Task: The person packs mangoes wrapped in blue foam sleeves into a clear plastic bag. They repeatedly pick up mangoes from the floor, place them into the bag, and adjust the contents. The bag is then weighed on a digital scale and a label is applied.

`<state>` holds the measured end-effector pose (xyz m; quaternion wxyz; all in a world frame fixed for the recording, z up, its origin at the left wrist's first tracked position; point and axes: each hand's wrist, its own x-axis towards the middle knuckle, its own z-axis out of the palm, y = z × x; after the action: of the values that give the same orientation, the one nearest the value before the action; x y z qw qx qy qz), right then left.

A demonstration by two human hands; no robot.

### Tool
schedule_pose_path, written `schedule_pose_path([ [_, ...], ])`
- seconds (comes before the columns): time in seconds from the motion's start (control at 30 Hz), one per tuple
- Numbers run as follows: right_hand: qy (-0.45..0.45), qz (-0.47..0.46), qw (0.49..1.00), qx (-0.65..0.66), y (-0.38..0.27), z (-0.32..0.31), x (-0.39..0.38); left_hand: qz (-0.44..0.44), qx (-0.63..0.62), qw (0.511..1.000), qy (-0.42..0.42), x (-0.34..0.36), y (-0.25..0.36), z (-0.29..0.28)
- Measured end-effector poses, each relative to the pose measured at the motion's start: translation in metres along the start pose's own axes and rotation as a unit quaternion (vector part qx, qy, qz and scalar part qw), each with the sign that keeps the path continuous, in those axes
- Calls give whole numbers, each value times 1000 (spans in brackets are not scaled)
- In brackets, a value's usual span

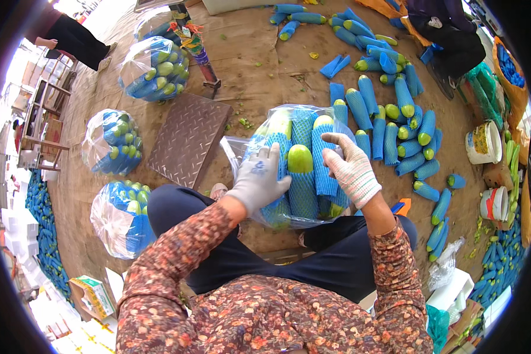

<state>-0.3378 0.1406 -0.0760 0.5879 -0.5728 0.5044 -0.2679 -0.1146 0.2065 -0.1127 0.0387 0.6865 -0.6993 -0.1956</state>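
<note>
Between my knees is a clear plastic bag (235,154) packed with long green gourds in blue foam-net sleeves. Resting on the left part of the load is my left hand (258,177), in a grey glove, fingers and thumb spread. My right hand (354,170), in a white knit glove, is over the right side of the bag, its fingers apart and slightly bent beside a sleeved gourd (323,156). Neither hand grips anything visible. A gourd (301,160) with a bare green end lies between the hands. The lower part of the bag is partly hidden by my legs.
Filled bags of gourds (115,143) stand at the left, near a metal plate (189,138). Many loose sleeved gourds (390,143) lie on the floor to the right. Two buckets (484,143) are at the far right. Other people (76,41) stand at both far corners.
</note>
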Motion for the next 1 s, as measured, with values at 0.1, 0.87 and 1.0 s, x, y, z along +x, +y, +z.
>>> schedule_pose_path([
  [0.1, -11, -44, 998, -49, 4, 4, 2, -7, 126, 991, -43, 19, 14, -3],
  [0.87, 93, -204, 817, -531, -20, -5, -9, 9, -370, 888, -273, -10, -24, -213],
  [1.0, 14, -157, 873, -461, -36, -29, -14, 72, -314, 885, -335, 3, 4, -223],
])
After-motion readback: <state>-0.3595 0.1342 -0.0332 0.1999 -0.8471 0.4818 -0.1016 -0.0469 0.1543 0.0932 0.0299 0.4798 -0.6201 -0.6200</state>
